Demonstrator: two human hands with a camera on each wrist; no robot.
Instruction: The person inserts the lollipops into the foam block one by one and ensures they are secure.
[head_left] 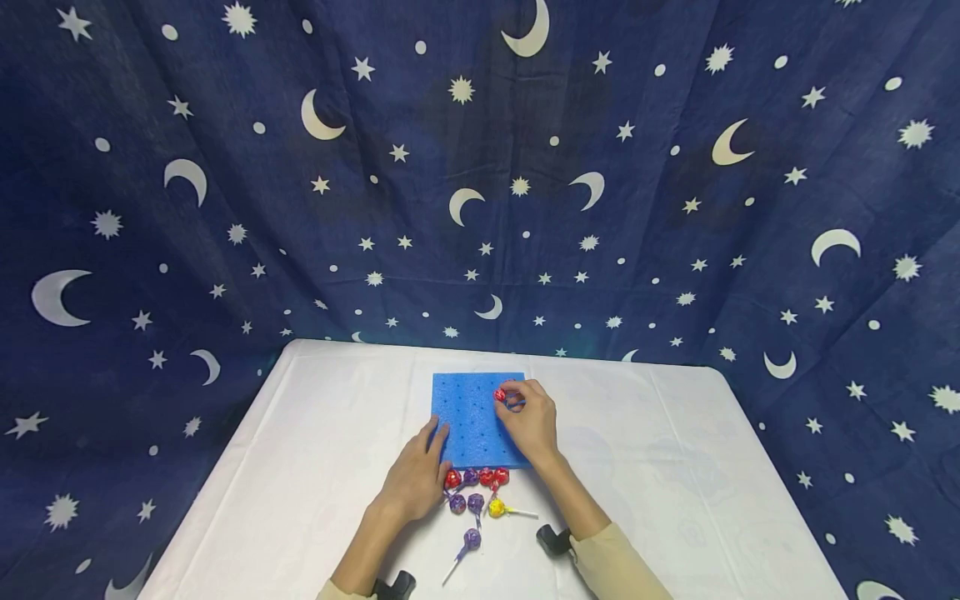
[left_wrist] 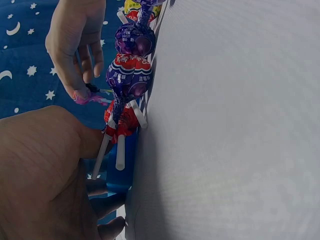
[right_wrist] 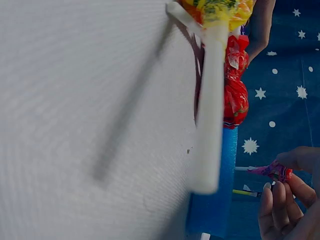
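Note:
A blue foam board (head_left: 472,417) dotted with small holes lies on the table. My right hand (head_left: 531,421) is over its right side and pinches a lollipop (right_wrist: 275,171) in a pink and red wrapper between thumb and fingers. The lollipop's white stick points toward the board; whether it enters a hole is hidden. A thin yellow stick (right_wrist: 244,192) with a dark end shows beside those fingers; what it belongs to is unclear. My left hand (head_left: 414,479) rests on the board's left edge, fingers extended. Near its thumb are a red lollipop (head_left: 452,478) and a purple lollipop (left_wrist: 129,80).
Several wrapped lollipops lie along the board's near edge, among them a red one (head_left: 501,476) and a yellow one (head_left: 497,507). Nearest me is a purple lollipop (head_left: 471,539). A white cloth covers the table (head_left: 300,467); a starry blue curtain (head_left: 420,250) hangs behind.

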